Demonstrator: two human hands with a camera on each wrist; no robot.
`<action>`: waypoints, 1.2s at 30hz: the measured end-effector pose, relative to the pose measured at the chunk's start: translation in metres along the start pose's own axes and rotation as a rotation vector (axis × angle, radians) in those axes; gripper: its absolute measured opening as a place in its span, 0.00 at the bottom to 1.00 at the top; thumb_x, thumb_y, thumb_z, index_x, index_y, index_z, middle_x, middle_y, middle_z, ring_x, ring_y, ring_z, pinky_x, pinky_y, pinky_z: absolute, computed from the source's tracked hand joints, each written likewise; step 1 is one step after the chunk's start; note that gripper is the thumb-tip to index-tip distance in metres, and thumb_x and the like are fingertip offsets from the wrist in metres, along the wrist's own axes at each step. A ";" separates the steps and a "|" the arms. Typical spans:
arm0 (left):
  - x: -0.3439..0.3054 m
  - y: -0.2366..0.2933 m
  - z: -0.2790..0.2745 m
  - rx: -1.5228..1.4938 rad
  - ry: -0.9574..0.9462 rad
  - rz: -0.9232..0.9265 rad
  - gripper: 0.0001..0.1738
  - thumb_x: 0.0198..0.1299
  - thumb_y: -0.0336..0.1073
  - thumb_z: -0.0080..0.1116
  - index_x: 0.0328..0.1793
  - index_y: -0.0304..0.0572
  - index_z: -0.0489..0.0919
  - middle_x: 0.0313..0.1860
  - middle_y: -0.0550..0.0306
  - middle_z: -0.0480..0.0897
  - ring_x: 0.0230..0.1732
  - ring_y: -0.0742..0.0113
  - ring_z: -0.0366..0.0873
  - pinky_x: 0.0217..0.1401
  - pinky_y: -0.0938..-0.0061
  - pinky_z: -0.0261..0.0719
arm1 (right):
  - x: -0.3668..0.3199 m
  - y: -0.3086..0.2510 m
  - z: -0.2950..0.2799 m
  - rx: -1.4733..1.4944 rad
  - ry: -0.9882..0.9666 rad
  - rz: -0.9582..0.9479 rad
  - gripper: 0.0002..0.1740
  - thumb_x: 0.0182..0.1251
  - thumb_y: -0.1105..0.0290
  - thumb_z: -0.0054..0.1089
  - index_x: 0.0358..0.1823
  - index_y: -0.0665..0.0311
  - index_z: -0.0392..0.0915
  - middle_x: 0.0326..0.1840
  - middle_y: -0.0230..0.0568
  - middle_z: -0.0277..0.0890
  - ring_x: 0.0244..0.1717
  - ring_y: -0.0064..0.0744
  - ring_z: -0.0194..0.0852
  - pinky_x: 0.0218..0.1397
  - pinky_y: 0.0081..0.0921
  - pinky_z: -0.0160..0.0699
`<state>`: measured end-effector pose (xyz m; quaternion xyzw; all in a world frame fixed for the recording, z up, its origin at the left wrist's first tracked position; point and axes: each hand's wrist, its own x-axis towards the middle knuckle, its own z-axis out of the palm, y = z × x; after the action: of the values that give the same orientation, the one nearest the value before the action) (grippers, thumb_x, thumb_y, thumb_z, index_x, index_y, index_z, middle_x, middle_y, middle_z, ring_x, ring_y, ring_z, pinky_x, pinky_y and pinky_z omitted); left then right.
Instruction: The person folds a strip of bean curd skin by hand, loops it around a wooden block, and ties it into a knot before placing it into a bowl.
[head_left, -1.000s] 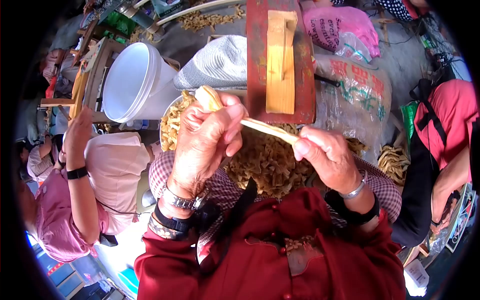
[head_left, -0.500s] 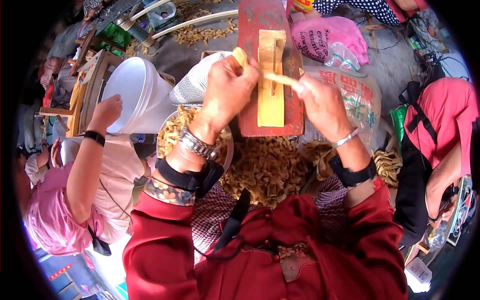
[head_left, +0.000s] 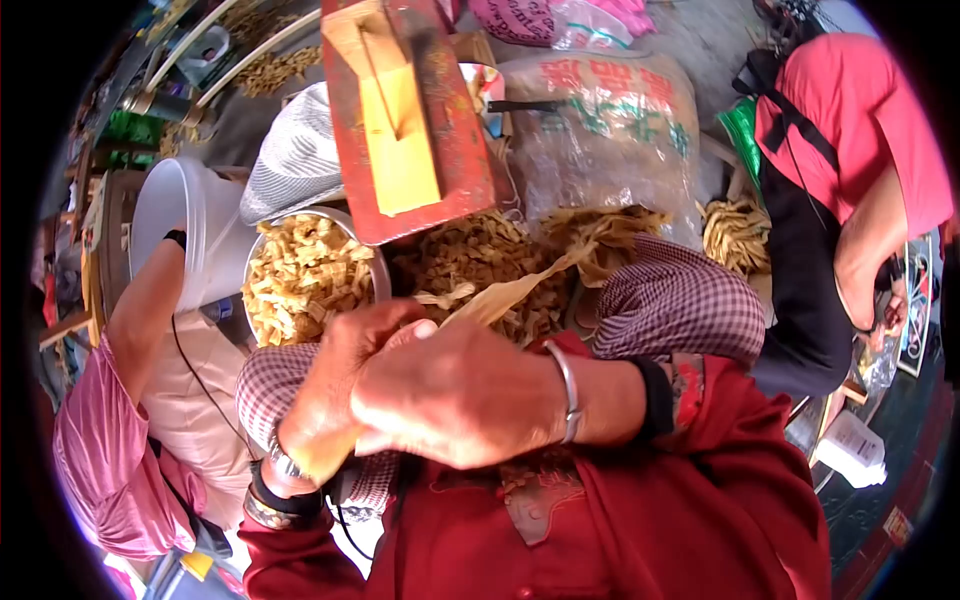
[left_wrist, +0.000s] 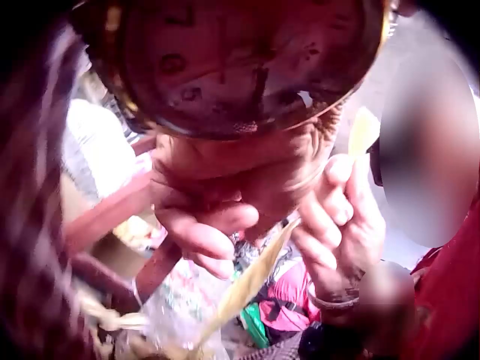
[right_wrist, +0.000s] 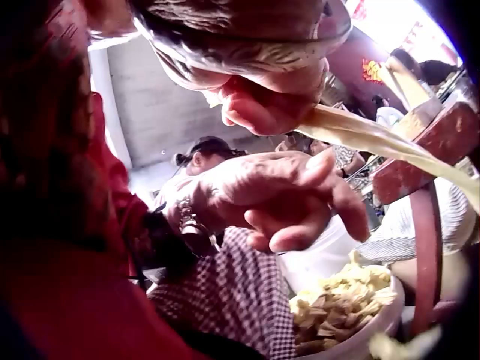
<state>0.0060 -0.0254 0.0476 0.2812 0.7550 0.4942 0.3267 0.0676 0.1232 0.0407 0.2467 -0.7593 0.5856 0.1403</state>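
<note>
My right hand [head_left: 455,390] grips a long, flat pale yellow strip [head_left: 500,300], which looks like a vegetable stalk. One end of the strip pokes out of the fist toward my lap, blurred in the head view; the rest trails toward the far right. My left hand [right_wrist: 262,195] is just behind and below it, its fingers loosely curled with nothing seen between them. In the head view the right hand hides much of the left. Ahead, a wooden block [head_left: 405,150] with a narrow raised piece lies on a red bench [head_left: 460,165].
A white tub [head_left: 380,285] of cut yellowish pieces stands left of the bench, and a brown heap of pieces [head_left: 480,250] lies beneath it. Beyond are a white bucket [head_left: 200,250] and a plastic sack [head_left: 610,140]. People sit close on both sides, one with an arm at the bucket.
Both hands have drawn back from the bench toward my body, the right crossing leftward with the strip. The strip, earlier stretched between both hands, now runs from the right one. The neighbour's arm reached the bucket.
</note>
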 end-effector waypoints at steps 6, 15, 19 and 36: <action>0.030 0.017 0.032 -0.718 -0.379 -0.615 0.25 0.68 0.54 0.48 0.46 0.35 0.77 0.26 0.63 0.75 0.24 0.77 0.68 0.27 0.79 0.69 | -0.026 -0.014 0.045 0.209 -0.243 -0.070 0.10 0.65 0.63 0.49 0.31 0.61 0.68 0.28 0.37 0.71 0.27 0.29 0.73 0.27 0.30 0.72; 0.030 0.021 0.029 -0.710 -0.175 -0.590 0.08 0.66 0.37 0.53 0.41 0.40 0.75 0.18 0.74 0.64 0.15 0.87 0.54 0.16 0.89 0.52 | -0.014 -0.025 0.002 0.144 0.261 -0.091 0.08 0.61 0.69 0.56 0.31 0.64 0.69 0.27 0.41 0.66 0.31 0.38 0.71 0.30 0.31 0.72; -0.005 0.029 0.031 -0.393 0.192 -0.076 0.03 0.61 0.26 0.54 0.40 0.38 0.77 0.30 0.65 0.77 0.33 0.79 0.72 0.36 0.81 0.71 | -0.010 -0.008 -0.018 0.041 0.559 0.043 0.08 0.58 0.74 0.60 0.32 0.65 0.68 0.28 0.45 0.63 0.31 0.45 0.70 0.32 0.35 0.70; -0.008 0.041 0.007 -0.153 0.344 0.162 0.16 0.60 0.35 0.62 0.46 0.32 0.71 0.35 0.52 0.79 0.28 0.75 0.74 0.28 0.82 0.72 | -0.015 0.001 -0.034 0.197 0.187 0.274 0.12 0.68 0.62 0.54 0.37 0.65 0.71 0.25 0.44 0.72 0.26 0.38 0.77 0.28 0.29 0.72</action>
<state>0.0201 -0.0131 0.0855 0.2270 0.7346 0.6157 0.1725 0.0769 0.1593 0.0420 0.0983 -0.7085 0.6910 0.1045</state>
